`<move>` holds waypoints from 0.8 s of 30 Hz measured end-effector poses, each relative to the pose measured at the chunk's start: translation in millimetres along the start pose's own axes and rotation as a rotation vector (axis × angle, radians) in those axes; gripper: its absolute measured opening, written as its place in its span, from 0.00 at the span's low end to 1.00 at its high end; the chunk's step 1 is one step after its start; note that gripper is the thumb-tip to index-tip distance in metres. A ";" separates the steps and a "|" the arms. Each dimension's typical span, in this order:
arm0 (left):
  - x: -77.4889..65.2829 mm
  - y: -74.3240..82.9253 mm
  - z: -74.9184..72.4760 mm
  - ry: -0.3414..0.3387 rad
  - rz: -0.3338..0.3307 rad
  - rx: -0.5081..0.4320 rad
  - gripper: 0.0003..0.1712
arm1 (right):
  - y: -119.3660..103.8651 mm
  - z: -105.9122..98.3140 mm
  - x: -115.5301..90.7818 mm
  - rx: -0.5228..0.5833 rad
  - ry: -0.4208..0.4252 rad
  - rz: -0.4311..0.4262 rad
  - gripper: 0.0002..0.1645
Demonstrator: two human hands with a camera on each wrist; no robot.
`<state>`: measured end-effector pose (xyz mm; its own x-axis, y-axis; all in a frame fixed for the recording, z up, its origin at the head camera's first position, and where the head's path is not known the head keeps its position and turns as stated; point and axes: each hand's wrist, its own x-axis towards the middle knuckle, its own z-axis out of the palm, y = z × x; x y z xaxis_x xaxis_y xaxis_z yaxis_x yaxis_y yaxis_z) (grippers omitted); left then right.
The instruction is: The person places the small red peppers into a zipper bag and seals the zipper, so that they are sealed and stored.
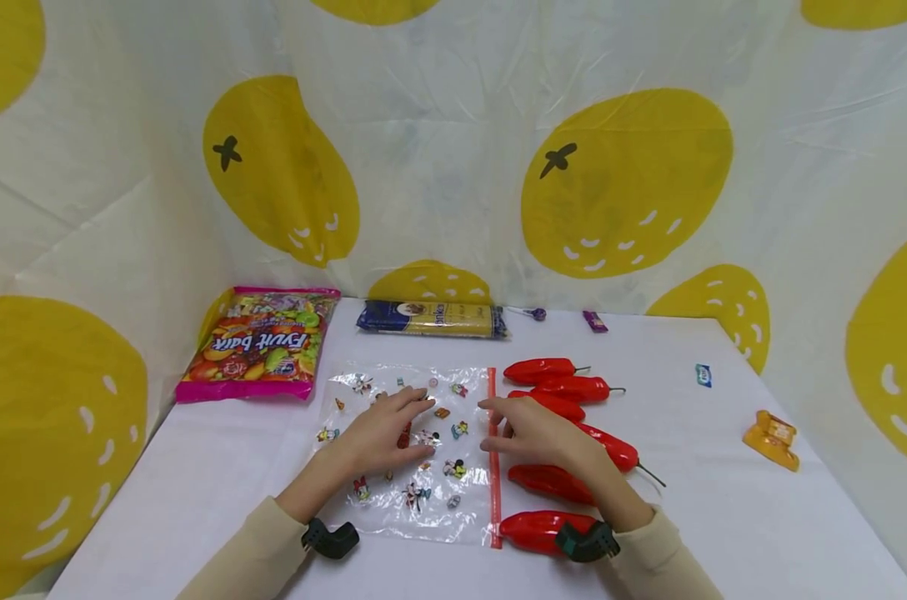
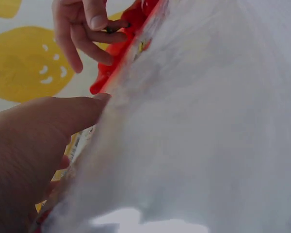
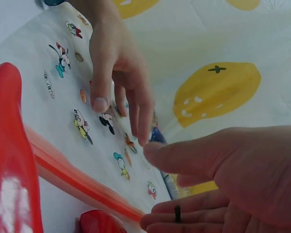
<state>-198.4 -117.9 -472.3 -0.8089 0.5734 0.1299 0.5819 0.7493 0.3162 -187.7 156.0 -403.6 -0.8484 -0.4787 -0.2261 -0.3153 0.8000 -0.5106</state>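
Observation:
My left hand [image 1: 384, 433] hovers low over a clear zip bag [image 1: 378, 517] printed with small cartoon figures, its fingers spread and loosely bent. Part of something red [image 1: 404, 435] shows beside its thumb, mostly hidden by the hand. The right hand [image 1: 536, 429] faces it at the bag's red zip strip [image 1: 493, 500], fingers apart, with a small dark green bit [image 3: 177, 213] against them. Under and around this hand lie several long red peppers [image 1: 539, 371], some with stems, in a column along the strip. Neither hand grips anything visible.
A colourful candy bag [image 1: 254, 350] lies at the back left. Behind the zip bag is a blue and yellow pack [image 1: 434, 320]. Farther right are a lollipop [image 1: 538, 314], a purple wrapped sweet [image 1: 594, 322], a small blue-green packet [image 1: 704, 376] and an orange wrapped item [image 1: 772, 439].

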 end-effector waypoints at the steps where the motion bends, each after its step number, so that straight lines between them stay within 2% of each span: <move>1: -1.0 -0.4 0.6 -0.005 -0.001 -0.002 0.41 | 0.2 1.1 0.3 0.002 -0.010 0.005 0.40; 4: -2.7 -1.4 2.5 -0.009 -0.004 -0.003 0.38 | 0.9 4.4 1.2 -0.004 -0.017 0.028 0.40; 14: 0.8 -6.6 11.1 0.046 0.014 0.014 0.31 | 5.3 7.4 4.5 -0.022 0.014 0.114 0.40; 24: 0.3 -6.9 14.4 0.099 -0.020 0.003 0.27 | 9.2 8.6 8.8 0.032 0.005 0.089 0.36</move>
<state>-201.4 -118.0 -487.9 -0.8244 0.5231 0.2161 0.5660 0.7612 0.3166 -194.4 156.1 -417.5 -0.8746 -0.4047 -0.2672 -0.2255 0.8272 -0.5147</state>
